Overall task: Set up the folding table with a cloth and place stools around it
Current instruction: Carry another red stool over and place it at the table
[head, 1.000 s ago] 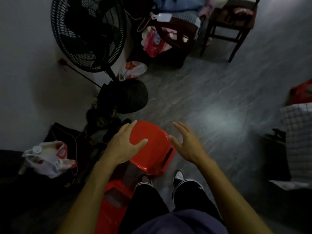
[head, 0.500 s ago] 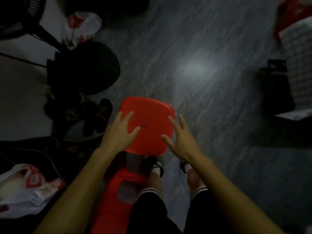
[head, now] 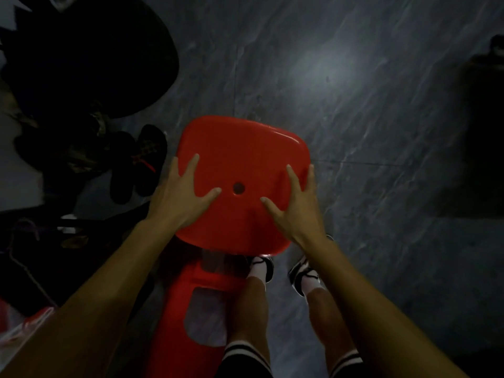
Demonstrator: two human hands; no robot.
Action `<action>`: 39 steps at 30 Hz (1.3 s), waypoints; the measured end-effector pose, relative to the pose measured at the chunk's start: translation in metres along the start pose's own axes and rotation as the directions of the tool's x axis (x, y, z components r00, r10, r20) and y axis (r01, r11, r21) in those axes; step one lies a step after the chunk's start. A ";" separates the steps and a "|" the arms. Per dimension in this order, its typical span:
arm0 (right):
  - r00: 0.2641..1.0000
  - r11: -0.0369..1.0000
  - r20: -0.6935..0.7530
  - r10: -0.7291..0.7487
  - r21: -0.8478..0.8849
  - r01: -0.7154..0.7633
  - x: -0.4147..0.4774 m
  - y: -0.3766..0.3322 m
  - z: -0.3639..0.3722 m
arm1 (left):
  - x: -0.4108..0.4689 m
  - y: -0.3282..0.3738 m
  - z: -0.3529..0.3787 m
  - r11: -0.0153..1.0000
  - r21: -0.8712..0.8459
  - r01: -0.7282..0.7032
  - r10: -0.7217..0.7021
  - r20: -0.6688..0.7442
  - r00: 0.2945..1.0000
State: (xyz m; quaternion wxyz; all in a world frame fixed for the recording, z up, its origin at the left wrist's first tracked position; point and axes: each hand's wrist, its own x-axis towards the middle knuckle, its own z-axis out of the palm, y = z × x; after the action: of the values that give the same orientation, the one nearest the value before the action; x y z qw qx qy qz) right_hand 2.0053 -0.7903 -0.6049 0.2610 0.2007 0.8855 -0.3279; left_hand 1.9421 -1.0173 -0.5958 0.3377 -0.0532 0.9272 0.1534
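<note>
A red plastic stool (head: 242,159) with a small round hole in its seat is right in front of me, seen from above. My left hand (head: 180,197) clasps the seat's left edge, thumb lying on top. My right hand (head: 298,205) clasps the right edge the same way, thumb pointing at the hole. Under the seat, close to my left leg, more red plastic with a cut-out window (head: 196,298) shows; it looks like a second stool, mostly hidden. No table or cloth is in view.
Grey marbled floor (head: 368,105) stretches ahead and right. The fan's dark round base (head: 90,55) and dark shoes (head: 141,162) lie at left. A dark object (head: 485,126) stands at right. A plastic bag (head: 16,326) is bottom left. My feet (head: 283,271) stand beneath the stool.
The view has tilted down onto the stool. The seat went from tilted to level and came nearer. My right hand, open beside it before, now grips its right edge.
</note>
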 end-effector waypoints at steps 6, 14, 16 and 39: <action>0.999 0.994 -0.025 0.044 0.103 -0.041 0.009 0.003 0.017 | 0.017 -0.016 0.017 0.993 -0.116 0.004 -0.012 -0.062 0.998; 0.994 0.987 -0.035 0.100 0.129 -0.094 0.012 0.005 0.019 | 0.016 -0.006 0.026 0.987 -0.159 -0.012 0.003 -0.059 0.998; 0.993 0.984 -0.045 0.106 0.151 -0.098 0.013 0.009 0.016 | 0.014 0.003 0.027 0.989 -0.147 -0.017 0.007 -0.073 0.997; 0.857 0.868 -0.288 0.427 0.398 -0.298 -0.109 0.168 -0.202 | -0.099 0.290 0.041 0.905 -0.019 -0.425 0.425 0.003 0.905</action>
State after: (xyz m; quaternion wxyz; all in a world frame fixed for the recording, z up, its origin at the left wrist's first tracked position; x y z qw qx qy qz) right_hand 2.1122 -0.5538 -0.4887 0.1106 0.4655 0.7935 -0.3760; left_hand 1.9840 -0.7298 -0.4902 0.2990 0.1476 0.9138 0.2319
